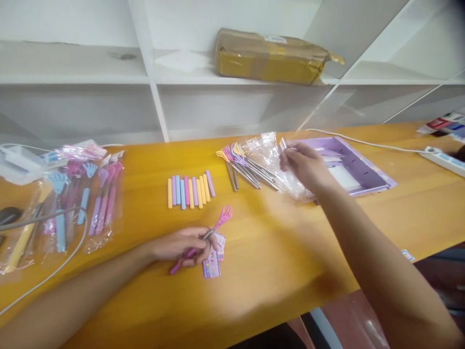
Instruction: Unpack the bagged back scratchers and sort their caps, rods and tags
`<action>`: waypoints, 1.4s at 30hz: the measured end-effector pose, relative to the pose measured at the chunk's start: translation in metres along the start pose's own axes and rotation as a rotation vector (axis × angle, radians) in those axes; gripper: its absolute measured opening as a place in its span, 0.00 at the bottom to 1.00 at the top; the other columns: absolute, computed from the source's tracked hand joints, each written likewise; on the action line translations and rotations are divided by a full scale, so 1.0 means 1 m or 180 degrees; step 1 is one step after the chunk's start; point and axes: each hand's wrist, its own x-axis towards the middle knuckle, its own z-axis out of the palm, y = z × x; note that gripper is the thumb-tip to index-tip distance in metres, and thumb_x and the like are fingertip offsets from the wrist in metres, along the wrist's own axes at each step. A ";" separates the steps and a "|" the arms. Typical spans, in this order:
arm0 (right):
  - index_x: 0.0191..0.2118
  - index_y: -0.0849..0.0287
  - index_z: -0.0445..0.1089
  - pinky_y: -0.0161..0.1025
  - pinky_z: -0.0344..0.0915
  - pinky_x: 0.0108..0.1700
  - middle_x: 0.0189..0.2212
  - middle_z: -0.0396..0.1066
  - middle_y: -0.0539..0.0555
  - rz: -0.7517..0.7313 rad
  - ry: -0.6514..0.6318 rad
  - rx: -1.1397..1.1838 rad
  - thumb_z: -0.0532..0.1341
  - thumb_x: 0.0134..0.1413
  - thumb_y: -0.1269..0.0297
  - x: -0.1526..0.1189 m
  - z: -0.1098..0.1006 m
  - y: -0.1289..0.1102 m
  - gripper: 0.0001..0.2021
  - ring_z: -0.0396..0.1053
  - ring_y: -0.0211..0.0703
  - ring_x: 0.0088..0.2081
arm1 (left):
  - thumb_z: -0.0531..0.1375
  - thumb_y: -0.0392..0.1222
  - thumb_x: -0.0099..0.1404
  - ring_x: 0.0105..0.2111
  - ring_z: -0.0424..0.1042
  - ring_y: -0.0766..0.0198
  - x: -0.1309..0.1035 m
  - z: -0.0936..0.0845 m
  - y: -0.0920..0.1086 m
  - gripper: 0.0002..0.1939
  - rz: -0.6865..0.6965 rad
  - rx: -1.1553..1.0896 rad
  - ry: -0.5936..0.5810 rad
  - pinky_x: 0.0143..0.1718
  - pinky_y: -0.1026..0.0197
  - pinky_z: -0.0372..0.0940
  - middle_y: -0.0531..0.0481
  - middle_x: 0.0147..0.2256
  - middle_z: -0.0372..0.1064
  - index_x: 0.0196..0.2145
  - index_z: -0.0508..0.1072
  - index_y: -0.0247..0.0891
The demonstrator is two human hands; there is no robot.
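Two hands: both mine, both over the table, well apart from each other.
Shelving: white unit behind the table; a taped brown parcel lies on one shelf.
Table: yellow-orange top, running the width of the view.
Tray: lilac tray at the far right of the table, just beyond my right hand.
Packed stock: bagged scratchers at the left edge, in clear sleeves, pink and blue; a grey cable crosses them.
Bags: heap of clear bags between the tray and the loose heads.
Heads: bundle of metal rods with coloured claw heads, lying just left of the bags.
Grips: row of pastel grips, side by side, centre of the table.
Left hand: resting on the table, fingers curled and pinching a pink scratcher by its shaft; claw end points up and right.
Card: small printed card, touching the left fingertips.
Right hand: raised over the bags, thumb and fingers pinching one clear bag; blurred.
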 end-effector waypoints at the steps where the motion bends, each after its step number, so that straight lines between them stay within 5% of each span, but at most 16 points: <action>1: 0.45 0.54 0.68 0.38 0.67 0.34 0.28 0.67 0.50 0.0136 0.0116 -0.0569 0.61 0.67 0.53 0.016 -0.014 0.002 0.10 0.66 0.41 0.30 | 0.59 0.48 0.76 0.17 0.59 0.73 0.000 -0.001 -0.001 0.13 0.0012 -0.0007 -0.0022 0.15 0.71 0.52 0.54 0.28 0.68 0.50 0.71 0.36; 5: 0.44 0.60 0.71 0.39 0.65 0.35 0.29 0.72 0.55 0.0698 -0.0231 -0.2697 0.56 0.72 0.58 0.055 -0.043 0.014 0.11 0.68 0.43 0.30 | 0.55 0.51 0.80 0.14 0.50 0.78 0.000 -0.003 -0.005 0.16 0.0078 0.0038 -0.0150 0.13 0.71 0.43 0.54 0.30 0.67 0.52 0.71 0.35; 9: 0.53 0.69 0.71 0.48 0.66 0.48 0.43 0.76 0.69 0.0602 -0.0145 -0.3366 0.59 0.68 0.62 0.058 -0.042 0.023 0.15 0.74 0.55 0.43 | 0.57 0.43 0.75 0.16 0.50 0.78 0.004 -0.005 -0.011 0.11 0.0206 -0.0363 -0.0012 0.15 0.71 0.45 0.53 0.30 0.67 0.47 0.73 0.33; 12: 0.62 0.70 0.66 0.51 0.65 0.51 0.55 0.70 0.75 -0.0001 0.0303 -0.3786 0.58 0.69 0.61 0.038 -0.028 0.021 0.22 0.72 0.61 0.50 | 0.60 0.44 0.73 0.19 0.59 0.74 0.004 -0.006 -0.014 0.11 0.0181 -0.0420 0.0010 0.16 0.71 0.52 0.52 0.31 0.67 0.48 0.72 0.35; 15: 0.59 0.68 0.67 0.51 0.65 0.51 0.53 0.69 0.72 -0.1090 0.0656 -0.3978 0.54 0.70 0.60 0.000 0.001 0.016 0.20 0.69 0.62 0.51 | 0.60 0.52 0.77 0.19 0.62 0.72 0.002 -0.006 -0.012 0.17 0.0095 -0.0063 -0.0018 0.13 0.71 0.53 0.53 0.33 0.68 0.55 0.71 0.38; 19: 0.50 0.62 0.72 0.51 0.63 0.51 0.45 0.71 0.66 -0.1941 0.0174 -0.4037 0.54 0.71 0.61 -0.052 0.044 0.014 0.14 0.66 0.61 0.49 | 0.57 0.57 0.80 0.16 0.56 0.75 -0.002 -0.004 -0.005 0.21 -0.0080 0.0337 0.0013 0.13 0.72 0.51 0.57 0.30 0.65 0.59 0.69 0.39; 22: 0.48 0.59 0.76 0.54 0.63 0.53 0.53 0.70 0.68 -0.1862 -0.0221 -0.4137 0.55 0.70 0.63 -0.062 0.056 0.023 0.12 0.65 0.63 0.52 | 0.58 0.58 0.79 0.16 0.54 0.75 -0.003 -0.004 -0.003 0.22 -0.0151 0.0445 0.0028 0.13 0.72 0.54 0.58 0.29 0.62 0.60 0.69 0.41; 27: 0.55 0.59 0.77 0.61 0.60 0.64 0.68 0.60 0.70 -0.1567 -0.0066 -0.4116 0.55 0.72 0.60 -0.038 0.038 0.051 0.17 0.59 0.68 0.65 | 0.59 0.60 0.78 0.17 0.54 0.75 -0.004 -0.004 -0.004 0.23 -0.0143 0.0512 0.0040 0.12 0.72 0.56 0.58 0.30 0.62 0.60 0.70 0.41; 34: 0.64 0.61 0.69 0.54 0.66 0.62 0.64 0.66 0.70 -0.1155 -0.0281 -0.3964 0.53 0.74 0.54 -0.027 0.026 0.068 0.23 0.69 0.63 0.60 | 0.58 0.59 0.78 0.17 0.53 0.74 -0.004 -0.004 -0.004 0.22 -0.0124 0.0507 0.0046 0.12 0.73 0.56 0.59 0.29 0.61 0.59 0.70 0.41; 42: 0.59 0.65 0.72 0.48 0.71 0.50 0.55 0.74 0.70 -0.1018 -0.0328 -0.3610 0.51 0.70 0.66 -0.012 0.010 0.061 0.20 0.75 0.60 0.51 | 0.60 0.62 0.76 0.18 0.54 0.74 -0.004 -0.005 -0.004 0.26 -0.0034 0.0568 -0.0024 0.12 0.73 0.54 0.58 0.30 0.61 0.60 0.70 0.40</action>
